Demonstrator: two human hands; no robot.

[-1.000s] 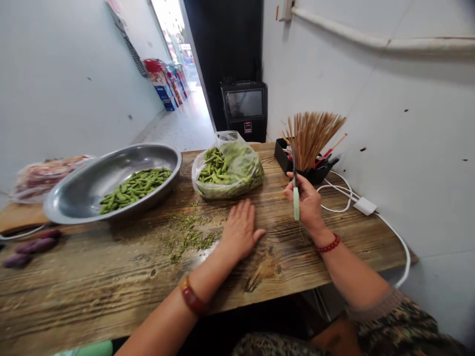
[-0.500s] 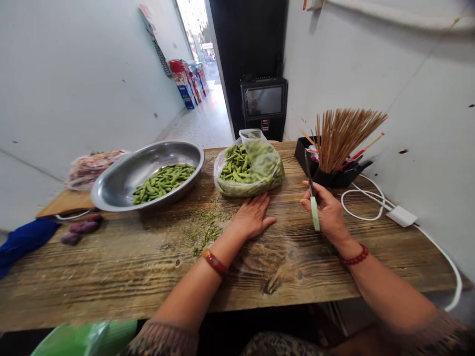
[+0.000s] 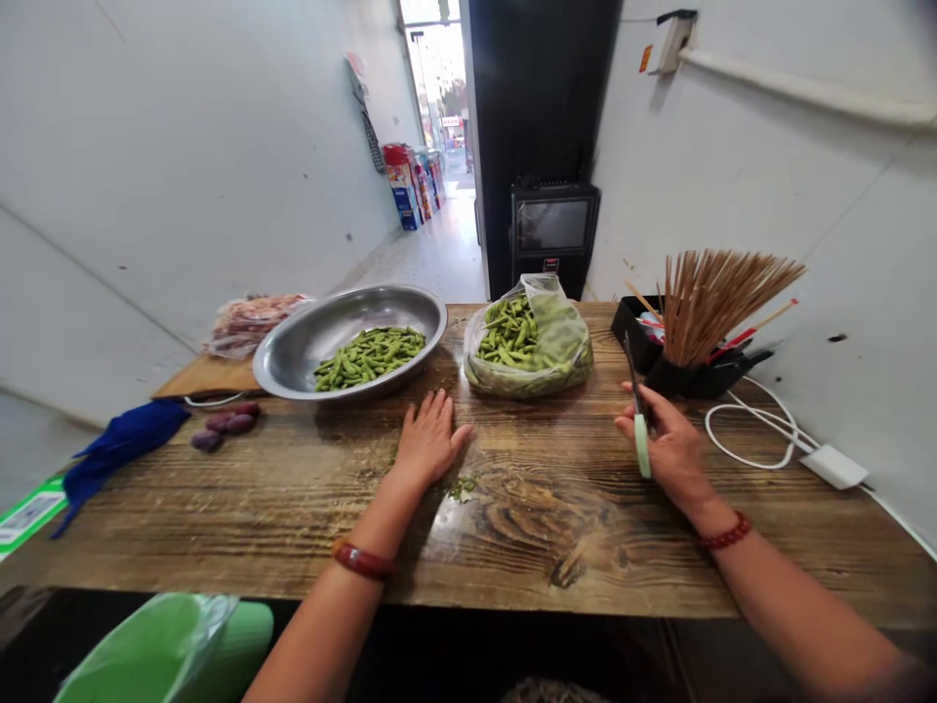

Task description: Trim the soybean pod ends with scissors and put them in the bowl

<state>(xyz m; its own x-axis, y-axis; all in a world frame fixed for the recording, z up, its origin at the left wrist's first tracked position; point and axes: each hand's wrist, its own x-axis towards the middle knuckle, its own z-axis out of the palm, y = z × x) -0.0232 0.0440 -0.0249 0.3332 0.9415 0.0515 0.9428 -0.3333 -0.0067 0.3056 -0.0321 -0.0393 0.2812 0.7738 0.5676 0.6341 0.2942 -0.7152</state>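
Observation:
My left hand (image 3: 428, 437) lies palm down on the wooden table (image 3: 293, 527), fingers stretched out, over a scatter of green trimmings (image 3: 464, 485). In my right hand (image 3: 670, 444) is a pair of scissors (image 3: 641, 434) with a pale green handle, blades pointing up and away, above the tabletop. Ahead of my left hand a steel basin (image 3: 293, 361) holds a heap of green soybean pods (image 3: 370, 356). More pods fill a clear plastic bag (image 3: 556, 361) between the basin and the scissors.
At the right, a black holder (image 3: 635, 332) carries many bamboo skewers (image 3: 717, 303), beside a white cable and adapter (image 3: 835, 467). Reddish tubers (image 3: 232, 423), a blue cloth (image 3: 128, 444) and a bagged food (image 3: 253, 322) lie left. A green bin (image 3: 146, 649) stands below the front edge.
My left hand has slid from beside the plastic bag toward the left, over the trimmings, which now lie partly beneath and beside it. My right hand still holds the scissors. The view has shifted.

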